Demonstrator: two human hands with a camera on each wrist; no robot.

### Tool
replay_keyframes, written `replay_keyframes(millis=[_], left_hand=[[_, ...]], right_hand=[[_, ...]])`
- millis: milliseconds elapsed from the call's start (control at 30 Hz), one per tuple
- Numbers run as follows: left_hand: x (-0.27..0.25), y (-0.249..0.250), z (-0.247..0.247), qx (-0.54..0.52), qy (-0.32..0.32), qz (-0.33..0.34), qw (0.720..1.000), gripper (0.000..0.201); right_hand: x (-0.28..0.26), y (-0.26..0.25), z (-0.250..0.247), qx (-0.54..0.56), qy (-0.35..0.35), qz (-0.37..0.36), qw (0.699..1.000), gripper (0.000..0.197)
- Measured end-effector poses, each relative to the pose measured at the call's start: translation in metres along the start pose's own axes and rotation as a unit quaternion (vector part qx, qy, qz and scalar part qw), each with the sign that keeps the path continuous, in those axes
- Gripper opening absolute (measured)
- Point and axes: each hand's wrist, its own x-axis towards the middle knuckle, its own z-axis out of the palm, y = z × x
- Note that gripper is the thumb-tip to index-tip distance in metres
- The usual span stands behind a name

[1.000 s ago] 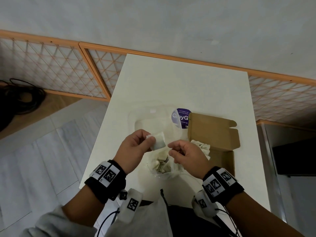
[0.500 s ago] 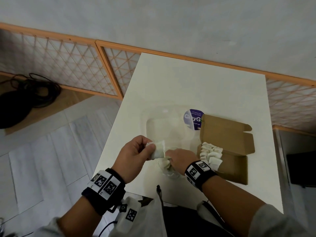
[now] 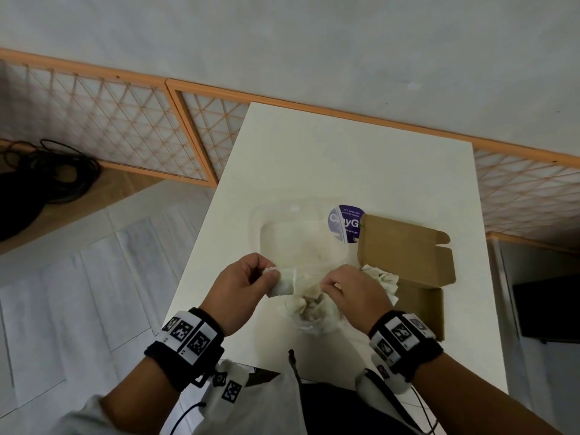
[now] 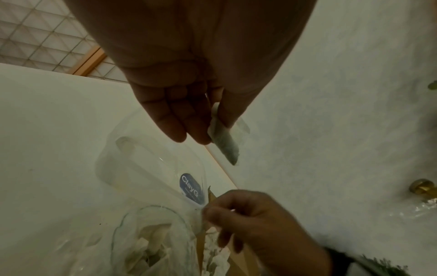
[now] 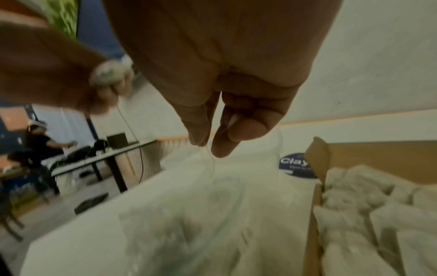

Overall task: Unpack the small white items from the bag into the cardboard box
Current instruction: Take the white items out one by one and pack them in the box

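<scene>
Bag [image 3: 309,312]: clear crinkled plastic, mouth open on the white table [image 3: 361,171], more pale items bunched inside; beside it a round purple sticker [image 3: 343,222] reads "ClayG", smaller print illegible. Left hand [image 3: 243,285] pinches one small white item [image 3: 284,282], a soft flat pouch, between thumb and curled fingers above the bag. Right hand [image 3: 353,291] pinches a fine thread [image 5: 210,158] with thumb and forefinger; brown cardboard box [image 3: 417,277], flap up, holds rumpled white pieces.
</scene>
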Motion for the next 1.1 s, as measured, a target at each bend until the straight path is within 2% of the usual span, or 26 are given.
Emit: replay_keyframes(millis=[167, 300, 467, 567, 667, 800, 1000, 1100], left_hand=[[0.006, 0.006, 0.005, 0.046, -0.034, 0.005, 0.998, 0.011], [0.005, 0.017, 0.012, 0.059, -0.105, 0.044, 0.992, 0.008], [0.003, 0.038, 0.026, 0.167, -0.212, 0.135, 0.953, 0.006], [0.008, 0.054, 0.038, 0.191, -0.245, 0.188, 0.932, 0.006], [0.013, 0.073, 0.044, 0.184, -0.255, 0.243, 0.918, 0.005], [0.011, 0.087, 0.046, 0.122, -0.265, 0.241, 0.925, 0.006], [-0.002, 0.11, 0.043, 0.083, -0.246, 0.263, 0.929, 0.004], [-0.011, 0.122, 0.039, 0.069, -0.242, 0.279, 0.927, 0.009]], right_hand=[[-0.027, -0.017, -0.048, 0.072, 0.02, 0.0, 0.997, 0.014], [-0.043, -0.028, -0.07, 0.145, 0.042, -0.009, 0.989, 0.012], [-0.059, -0.044, -0.096, 0.236, 0.04, -0.032, 0.97, 0.011], [-0.068, -0.053, -0.115, 0.243, 0.057, -0.061, 0.967, 0.01], [-0.078, -0.061, -0.135, 0.259, 0.079, -0.074, 0.96, 0.011], [-0.091, -0.069, -0.16, 0.295, 0.155, -0.08, 0.939, 0.009], [-0.092, -0.054, -0.188, 0.306, 0.277, -0.035, 0.91, 0.01], [-0.088, -0.039, -0.189, 0.304, 0.308, 0.006, 0.902, 0.008]])
